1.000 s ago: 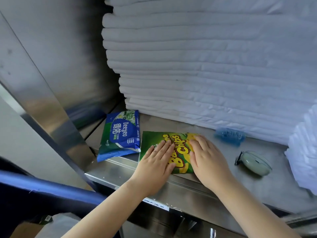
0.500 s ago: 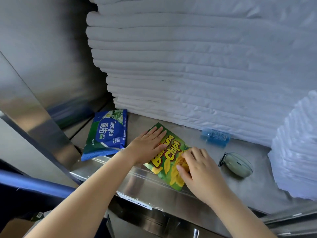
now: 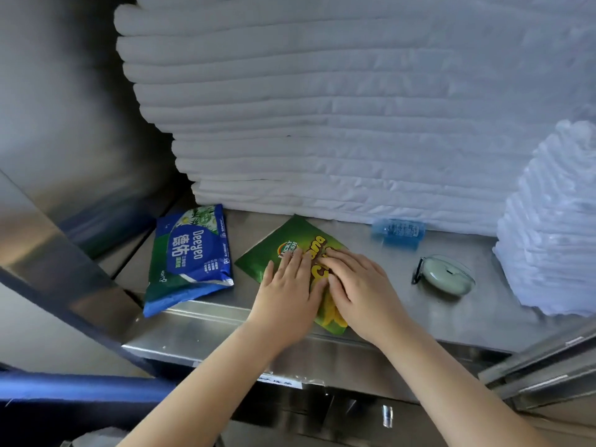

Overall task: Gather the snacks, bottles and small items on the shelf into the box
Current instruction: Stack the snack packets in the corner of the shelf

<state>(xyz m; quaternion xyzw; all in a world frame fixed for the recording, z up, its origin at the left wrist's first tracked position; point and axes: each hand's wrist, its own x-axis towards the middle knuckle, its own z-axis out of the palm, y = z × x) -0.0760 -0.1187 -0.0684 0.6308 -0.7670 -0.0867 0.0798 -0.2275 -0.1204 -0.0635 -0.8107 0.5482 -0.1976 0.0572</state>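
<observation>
steel shelf [image 3: 483, 321] edge nearest. both palms now lie flat, fingers spread, gripping nothing: left hand [image 3: 287, 295] and right hand [image 3: 361, 291] side by side on the green banana chips bag [image 3: 274, 253], which has turned since a moment ago. beyond: wipes pack [image 3: 193, 253], earbud case [image 3: 446, 279], small blue bottle [image 3: 398, 232], stacked white linen [image 3: 322, 124]. nothing boxed yet.
</observation>
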